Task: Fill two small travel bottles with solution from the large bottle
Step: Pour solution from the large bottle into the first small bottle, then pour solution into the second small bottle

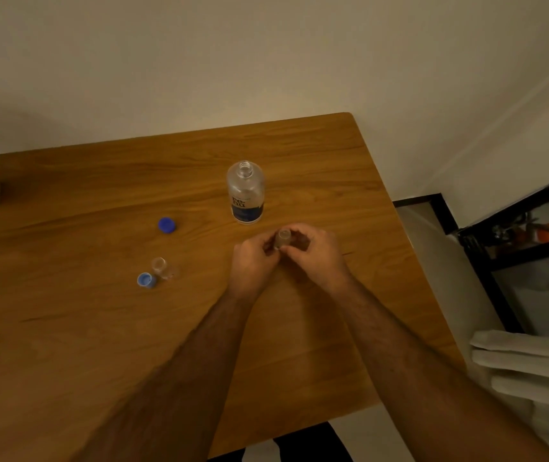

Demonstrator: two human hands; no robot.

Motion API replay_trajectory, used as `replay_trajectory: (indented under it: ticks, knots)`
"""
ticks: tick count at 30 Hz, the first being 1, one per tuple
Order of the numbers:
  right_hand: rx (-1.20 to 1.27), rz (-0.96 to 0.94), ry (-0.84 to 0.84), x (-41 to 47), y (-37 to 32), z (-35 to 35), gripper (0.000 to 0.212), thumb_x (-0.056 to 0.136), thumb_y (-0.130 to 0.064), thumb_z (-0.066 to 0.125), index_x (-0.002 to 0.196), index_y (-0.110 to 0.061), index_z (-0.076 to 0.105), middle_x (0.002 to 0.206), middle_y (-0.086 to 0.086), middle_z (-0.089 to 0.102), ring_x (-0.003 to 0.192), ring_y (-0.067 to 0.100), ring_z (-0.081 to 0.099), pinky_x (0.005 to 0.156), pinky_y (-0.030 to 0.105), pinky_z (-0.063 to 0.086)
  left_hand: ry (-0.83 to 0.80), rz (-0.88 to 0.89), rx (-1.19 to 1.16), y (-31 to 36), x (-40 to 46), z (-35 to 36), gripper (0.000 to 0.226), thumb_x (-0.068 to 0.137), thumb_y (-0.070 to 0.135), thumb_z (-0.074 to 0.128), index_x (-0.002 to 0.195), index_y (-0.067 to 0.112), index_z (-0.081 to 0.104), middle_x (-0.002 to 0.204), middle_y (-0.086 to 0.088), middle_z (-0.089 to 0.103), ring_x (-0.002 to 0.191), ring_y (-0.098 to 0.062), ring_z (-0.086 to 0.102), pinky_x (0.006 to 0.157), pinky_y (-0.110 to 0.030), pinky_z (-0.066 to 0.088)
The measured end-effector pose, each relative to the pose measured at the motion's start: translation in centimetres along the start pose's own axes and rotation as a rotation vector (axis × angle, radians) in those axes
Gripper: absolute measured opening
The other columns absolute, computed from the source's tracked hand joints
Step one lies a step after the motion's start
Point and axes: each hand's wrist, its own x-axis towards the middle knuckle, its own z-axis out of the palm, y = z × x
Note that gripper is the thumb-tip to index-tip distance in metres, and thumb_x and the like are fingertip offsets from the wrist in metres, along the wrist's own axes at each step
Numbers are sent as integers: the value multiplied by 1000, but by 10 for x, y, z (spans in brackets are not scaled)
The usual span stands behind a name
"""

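Pinching one small clear travel bottle [282, 238], both the left hand [253, 261] and right hand [316, 253] worked its top; the uncapped large clear bottle [245, 195] stood near, the other small clear bottle [163, 266] apparently unfilled.

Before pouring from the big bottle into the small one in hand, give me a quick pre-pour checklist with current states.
1. Large clear bottle with dark blue label uncapped: ok, mouth open.
2. It stands upright on the wooden table: ok.
3. Small clear travel bottle secured: ok, left hand and right hand both have a grip on it.
4. Its cap off: cannot tell, fingers hide it.
5. Second small clear bottle open and upright: ok, light blue cap beside it.
6. Dark blue cap clear of pouring path: ok.
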Motion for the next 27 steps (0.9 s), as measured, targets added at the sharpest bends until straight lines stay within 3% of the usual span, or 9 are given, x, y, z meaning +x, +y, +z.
replay_trajectory:
  ticks: [5,9,15,18,23,27]
  knots:
    - [-30,35,-28,1,-2,-1,45,81,-21,77,123,-26,63,115,-13,66,104,2,60,94,31,53,-12,4,11,2,-4,-3,37,85,19,70,121,24,65,112,9,71,98,3,62,92,-26,53]
    - [-56,93,-53,-3,-3,-8,64,83,-18,74,141,-25,47,132,-6,59,117,7,57,97,32,51,41,-43,40,3,-12,-8,43,85,25,71,126,18,62,118,5,69,99,3,59,86,-16,47]
    - [-66,68,112,14,-23,-35,46,88,-16,64,132,-27,53,121,-6,60,106,8,58,88,31,55,338,-135,75,13,-12,-36,27,90,22,65,116,18,66,107,5,70,86,3,60,67,-7,43]
    - [-39,23,80,37,-43,-40,49,85,-21,71,131,-25,54,125,-4,59,108,8,56,90,30,52,411,-116,4,17,4,-60,34,89,20,66,122,14,63,110,2,70,92,-4,64,73,-16,50]
    - [-24,23,-219,69,-65,-29,84,72,-19,84,143,-25,40,144,-2,48,130,16,46,102,34,41,173,-151,-121,16,29,-79,69,83,12,73,144,21,41,142,3,52,124,-12,53,94,-31,51]
    - [5,-20,-333,84,-68,-15,91,66,-16,87,144,-22,39,140,-3,51,126,14,47,102,32,41,59,-90,-140,11,39,-81,72,85,10,70,147,26,37,143,5,51,128,-11,50,101,-37,49]
